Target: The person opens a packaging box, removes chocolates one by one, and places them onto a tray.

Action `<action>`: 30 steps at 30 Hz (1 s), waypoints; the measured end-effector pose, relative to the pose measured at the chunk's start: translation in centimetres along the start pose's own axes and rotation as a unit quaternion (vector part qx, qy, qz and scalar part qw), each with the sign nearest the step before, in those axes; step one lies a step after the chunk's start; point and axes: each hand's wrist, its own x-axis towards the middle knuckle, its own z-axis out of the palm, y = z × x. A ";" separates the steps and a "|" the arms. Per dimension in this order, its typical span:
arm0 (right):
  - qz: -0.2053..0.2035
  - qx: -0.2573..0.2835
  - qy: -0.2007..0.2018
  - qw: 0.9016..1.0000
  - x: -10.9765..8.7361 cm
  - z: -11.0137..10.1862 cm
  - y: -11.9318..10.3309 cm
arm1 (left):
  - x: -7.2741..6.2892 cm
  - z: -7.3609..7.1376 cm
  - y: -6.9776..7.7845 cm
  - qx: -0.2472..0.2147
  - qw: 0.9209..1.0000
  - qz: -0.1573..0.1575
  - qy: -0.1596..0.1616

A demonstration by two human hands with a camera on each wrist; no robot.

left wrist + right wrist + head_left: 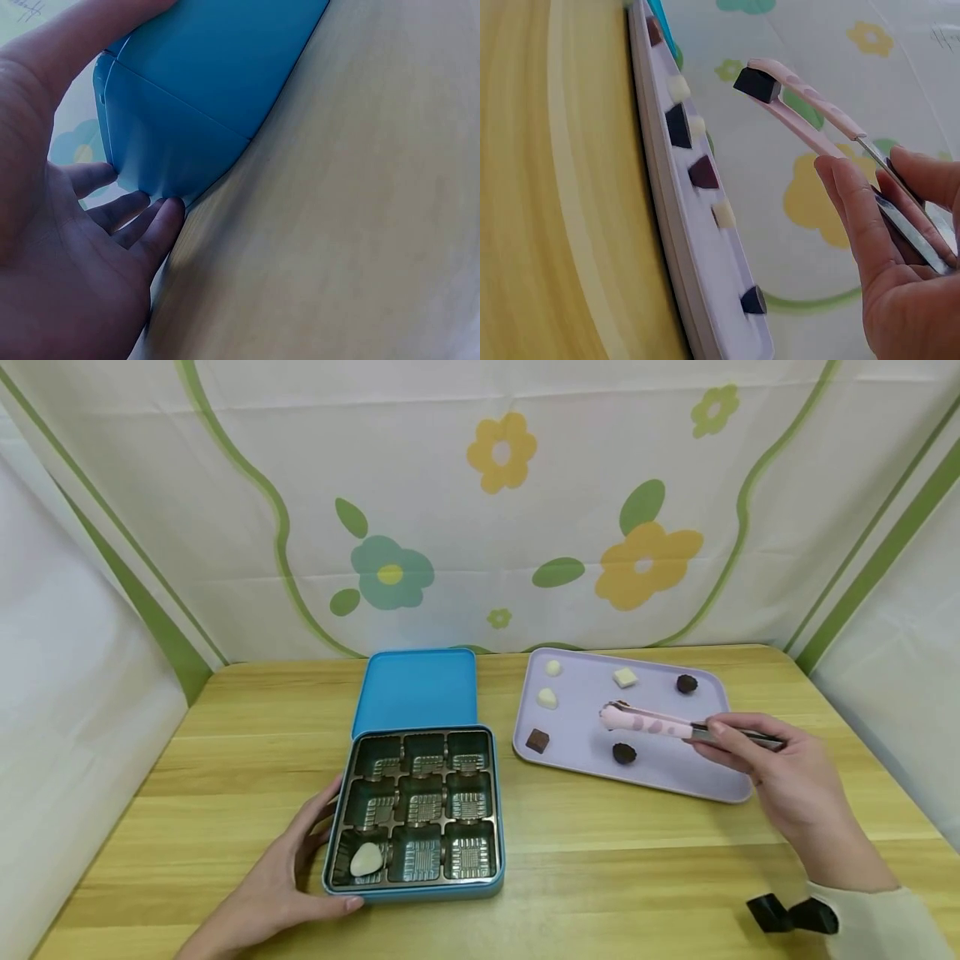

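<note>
My right hand holds a pair of tongs with pink tips and metal handles, above the purple tray. A dark chocolate is pinched between the tong tips, raised over the tray in the right wrist view; the tips mostly hide it from the head view. At the left, my left hand grips the blue tin, thumb at its front corner and fingertips against its side. The tin has a nine-compartment insert, and a white chocolate lies in the front left compartment.
The purple tray carries white chocolates, a square brown chocolate and round dark chocolates. A blue lid lies behind the tin. A flowered curtain hangs behind the wooden table.
</note>
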 end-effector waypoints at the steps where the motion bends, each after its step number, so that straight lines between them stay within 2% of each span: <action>1: -0.001 0.010 -0.001 1.000 0.1 -0.5 -0.1 | 0.0 0.0 0.0 -0.001 1.000 0.001 0.001; 9: 0.005 0.073 -0.003 0.997 0.4 -4.0 -0.3 | 0.1 0.0 0.0 -0.003 1.000 -0.003 0.003; 18: 0.014 0.099 0.065 0.993 0.5 -7.4 -0.5 | 0.0 0.0 0.1 -0.002 1.000 0.001 -0.002; 24: 0.020 0.098 0.098 0.990 0.4 -8.4 -0.7 | 0.0 0.0 0.0 -0.003 1.000 -0.006 0.000; 30: 0.032 0.069 0.125 0.989 0.5 -8.5 -0.6 | 0.0 0.0 0.0 -0.003 1.000 -0.008 0.001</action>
